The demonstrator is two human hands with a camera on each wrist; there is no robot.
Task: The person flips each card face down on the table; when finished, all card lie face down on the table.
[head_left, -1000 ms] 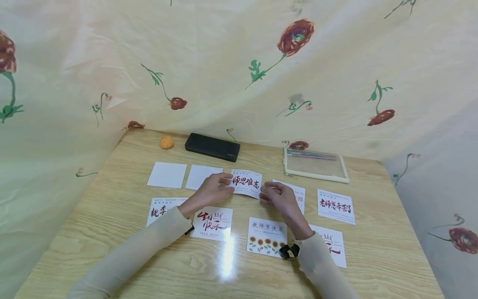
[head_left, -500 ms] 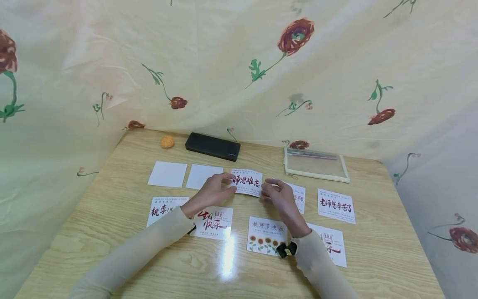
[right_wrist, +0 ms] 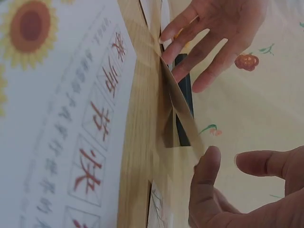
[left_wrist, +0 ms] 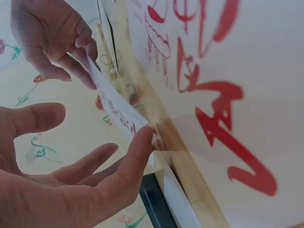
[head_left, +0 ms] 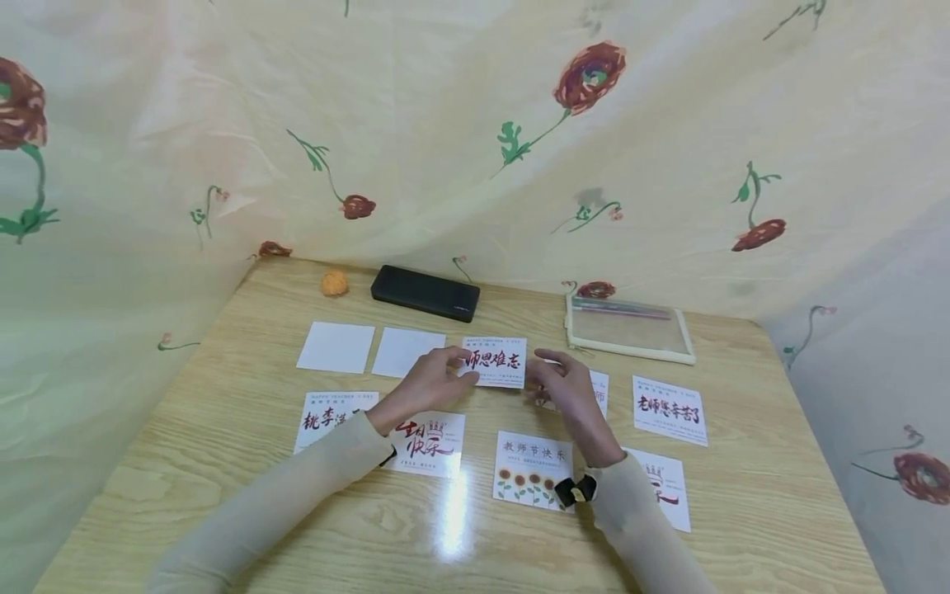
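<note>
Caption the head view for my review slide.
Left hand and right hand at opposite edges of a greeting card with red Chinese calligraphy, among other cards on a wood-grain table.

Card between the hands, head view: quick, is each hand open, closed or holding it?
Left hand: open, touching the left edge of the card, not pinching.
Right hand: open, at the card's right edge, not pinching.
</note>
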